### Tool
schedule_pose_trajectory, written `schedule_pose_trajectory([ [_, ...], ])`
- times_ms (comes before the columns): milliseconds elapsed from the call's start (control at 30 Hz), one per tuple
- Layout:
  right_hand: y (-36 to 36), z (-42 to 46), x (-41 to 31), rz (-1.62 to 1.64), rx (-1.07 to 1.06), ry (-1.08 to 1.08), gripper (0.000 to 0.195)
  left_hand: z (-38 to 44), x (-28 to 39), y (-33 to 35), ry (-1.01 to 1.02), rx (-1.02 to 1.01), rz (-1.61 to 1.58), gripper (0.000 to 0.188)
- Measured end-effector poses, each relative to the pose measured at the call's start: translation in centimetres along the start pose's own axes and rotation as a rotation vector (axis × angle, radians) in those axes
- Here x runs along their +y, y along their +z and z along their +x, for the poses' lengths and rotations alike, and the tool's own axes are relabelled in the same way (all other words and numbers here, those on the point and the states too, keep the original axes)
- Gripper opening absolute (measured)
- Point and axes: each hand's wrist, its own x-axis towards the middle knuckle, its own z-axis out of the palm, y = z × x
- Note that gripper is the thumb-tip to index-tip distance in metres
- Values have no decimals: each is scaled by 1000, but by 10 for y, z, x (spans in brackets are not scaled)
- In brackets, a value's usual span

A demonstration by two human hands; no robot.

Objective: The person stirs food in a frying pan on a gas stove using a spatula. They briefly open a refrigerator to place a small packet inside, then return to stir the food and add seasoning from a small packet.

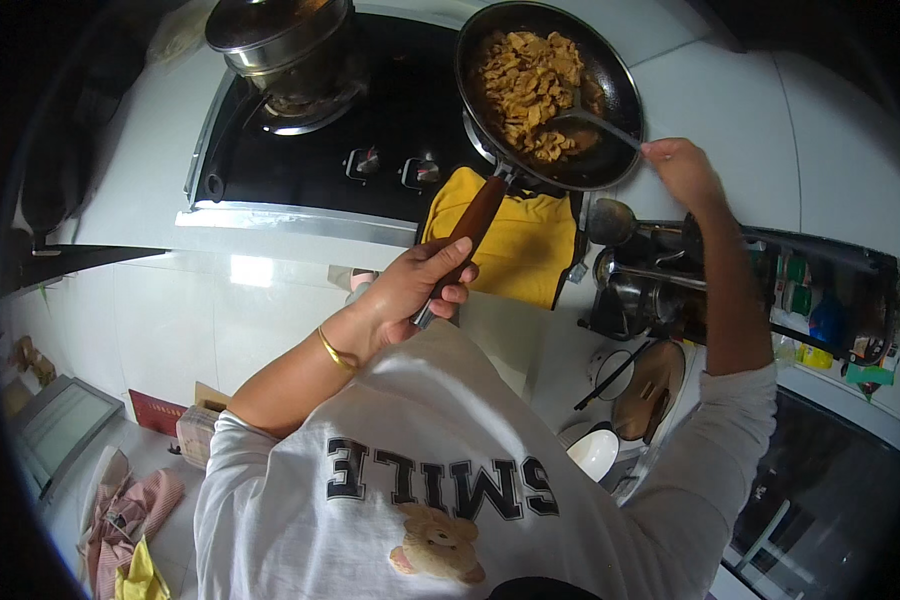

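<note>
My left hand [427, 289] is wrapped around the brown handle [480, 212] of a dark frying pan [621, 90]. The pan sits over the right side of the gas hob, tilted in my view. Browned sliced food [529, 82], perhaps meat, lies mostly on its left side, with some sauce around it. At the pan's right rim, my right hand [682, 171] grips a grey spatula [607, 126]. The spatula's blade rests among the food, partly hidden by it. Beneath the handle hangs a yellow cloth [517, 244] with dark edging.
A lidded steel pot [289, 45] stands on the left burner of the black hob [405, 82]. To the right is a dark rack [832, 266] with ladles and bottles. Below it are a wooden cutting board [656, 386], black chopsticks [611, 375] and a white bowl [594, 455].
</note>
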Motion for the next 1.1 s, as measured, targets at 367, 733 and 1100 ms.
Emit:
schedule_pose_trajectory([
  [367,-51,2,-60,-120,-52,-234,34,2,-1,-1,-12,-19,-5,30],
  [733,-77,-37,-70,-617,115,-163,32,2,-2,-3,0,-33,-12,29],
  [1100,2,51,39,-211,-197,115,40,1,-1,4,6,-7,24,34],
])
